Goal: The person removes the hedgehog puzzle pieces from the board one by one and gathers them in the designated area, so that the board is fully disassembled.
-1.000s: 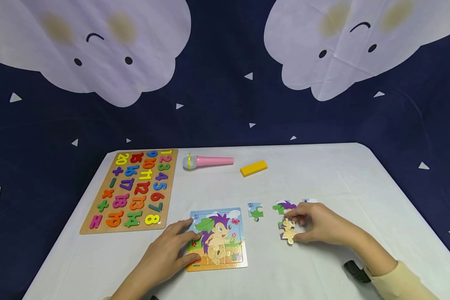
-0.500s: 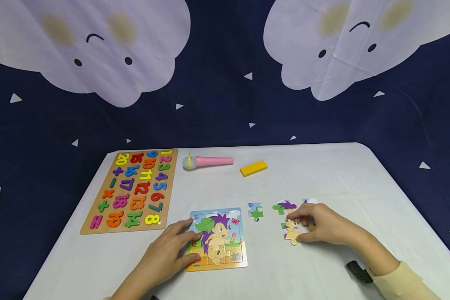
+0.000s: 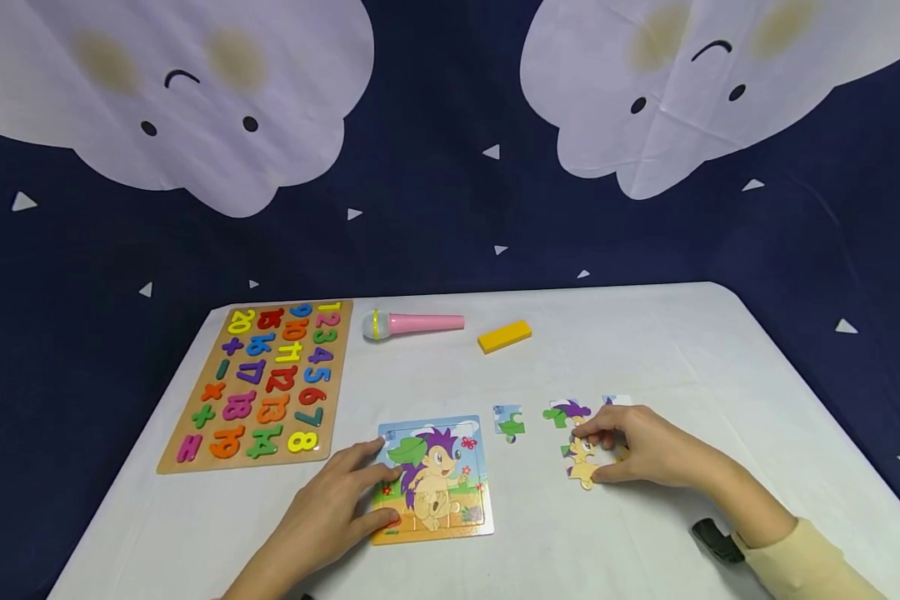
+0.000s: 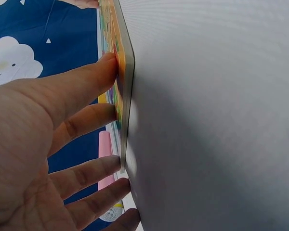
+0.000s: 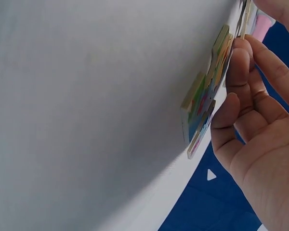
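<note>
My left hand (image 3: 330, 508) rests on the left side of a square hedgehog puzzle board (image 3: 488, 512), fingers spread. The left wrist view shows its thumb (image 4: 94, 74) on the board's face and other fingertips along the edge. To the right, my right hand (image 3: 656, 450) pinches a cream-and-purple jigsaw piece (image 3: 583, 472) between thumb and forefinger, low over the white table. Behind it lies a purple-and-green jigsaw piece (image 3: 570, 412); a blue-and-green piece (image 3: 509, 420) is nearer the board. More pieces (image 5: 196, 103) lie by the right hand's curled fingers, mostly hidden in the head view.
A wooden number board (image 3: 251, 458) lies at the left of the white table (image 3: 525, 550). A pink toy microphone (image 3: 423, 322) and a yellow block (image 3: 505, 337) are at the back. Dark cloth with clouds (image 3: 450, 125) hangs behind the table.
My right hand has shifted the cream-and-purple jigsaw piece slightly to the right. The left hand stays on the puzzle board. The head view has tilted a little.
</note>
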A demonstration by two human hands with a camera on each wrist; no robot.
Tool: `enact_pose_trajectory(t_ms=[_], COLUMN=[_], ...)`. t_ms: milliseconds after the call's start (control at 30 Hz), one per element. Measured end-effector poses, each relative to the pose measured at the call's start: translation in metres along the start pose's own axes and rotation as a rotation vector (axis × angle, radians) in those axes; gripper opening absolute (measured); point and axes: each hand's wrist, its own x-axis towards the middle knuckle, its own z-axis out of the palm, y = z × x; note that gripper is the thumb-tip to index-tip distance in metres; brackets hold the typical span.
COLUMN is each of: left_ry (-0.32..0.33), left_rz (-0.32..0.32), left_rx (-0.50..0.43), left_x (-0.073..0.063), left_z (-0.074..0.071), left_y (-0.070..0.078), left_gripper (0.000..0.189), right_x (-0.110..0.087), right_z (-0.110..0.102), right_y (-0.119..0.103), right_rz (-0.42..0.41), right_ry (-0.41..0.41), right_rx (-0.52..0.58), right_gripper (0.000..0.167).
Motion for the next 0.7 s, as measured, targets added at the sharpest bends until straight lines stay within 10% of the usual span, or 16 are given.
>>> enact_pose_trajectory(t_ms=[700], left_ry=[0.009], left_rz=[0.004], left_rx=[-0.002], left_x=[-0.0012], left_z=[0.0004], left_y=[-0.0003], left_gripper=[0.045], right_x=[0.003], right_z=[0.0012], right_y=[-0.0012], right_rz=[-0.026], right_ry=[0.013], right_rx=[-0.046], right_gripper=[0.047])
